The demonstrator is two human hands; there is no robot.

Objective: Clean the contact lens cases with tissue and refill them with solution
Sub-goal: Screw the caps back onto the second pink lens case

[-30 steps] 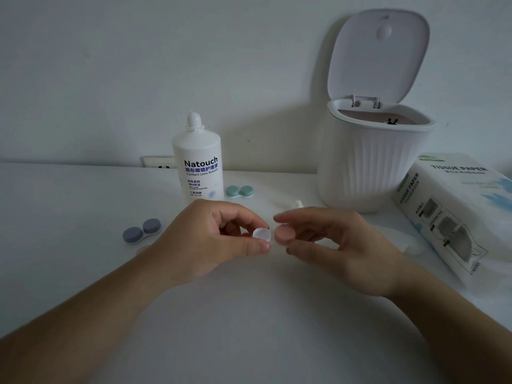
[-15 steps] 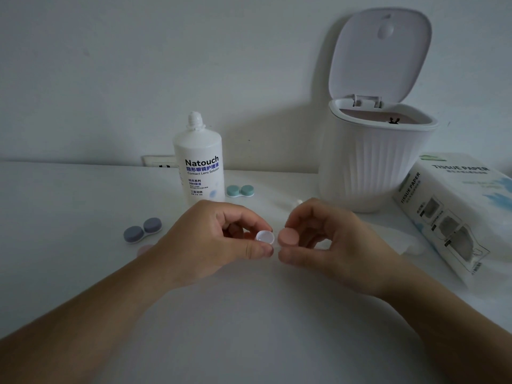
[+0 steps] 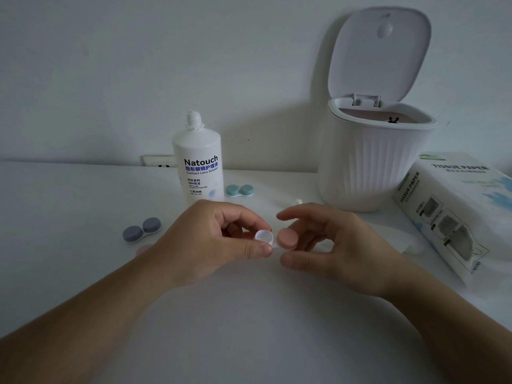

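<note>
My left hand (image 3: 210, 239) pinches a white lens case between thumb and forefinger; its open well (image 3: 264, 236) faces up. A pink cap (image 3: 287, 238) sits on the case's other well. My right hand (image 3: 332, 245) is cupped round that cap, index finger lifted above it and thumb below, both apart from it. Another pink cap (image 3: 142, 249) lies on the table behind my left wrist. The uncapped solution bottle (image 3: 198, 167) stands behind my left hand. A tissue sheet (image 3: 401, 239) lies flat past my right hand.
A grey-blue lens case (image 3: 141, 230) lies at the left and a green one (image 3: 239, 190) beside the bottle. A small white bottle cap (image 3: 298, 201) lies near the open-lidded white bin (image 3: 374, 162). A tissue pack (image 3: 454, 206) lies at the right. A wall socket (image 3: 159, 161) is behind.
My right index finger and thumb, which pinched the pink cap half a second ago, have spread away from it. My left hand keeps the case in place.
</note>
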